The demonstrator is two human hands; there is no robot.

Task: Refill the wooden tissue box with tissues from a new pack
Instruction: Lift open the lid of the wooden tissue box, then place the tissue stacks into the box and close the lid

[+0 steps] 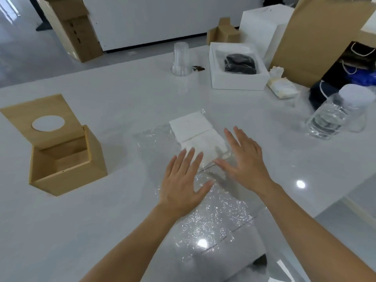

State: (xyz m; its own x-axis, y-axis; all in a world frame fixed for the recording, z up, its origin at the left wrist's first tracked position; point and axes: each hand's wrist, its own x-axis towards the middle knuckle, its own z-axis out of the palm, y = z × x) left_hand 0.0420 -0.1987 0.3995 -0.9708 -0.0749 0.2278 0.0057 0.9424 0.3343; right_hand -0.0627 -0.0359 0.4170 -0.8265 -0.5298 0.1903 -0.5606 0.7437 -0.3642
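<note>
A stack of white tissues lies on crinkled clear plastic wrap in the middle of the white table. My left hand is flat with straight fingers, its fingertips at the near-left corner of the stack. My right hand is also spread flat, along the stack's right side, thumb pointing toward the left hand. Neither hand grips anything. The wooden tissue box stands at the left, empty inside, with its lid with a round hole propped open behind it.
A clear plastic cup stands upside down at the back. Behind the tissues sit a white box with a dark item, a small tissue pack, a brown paper bag and a clear jar at the right.
</note>
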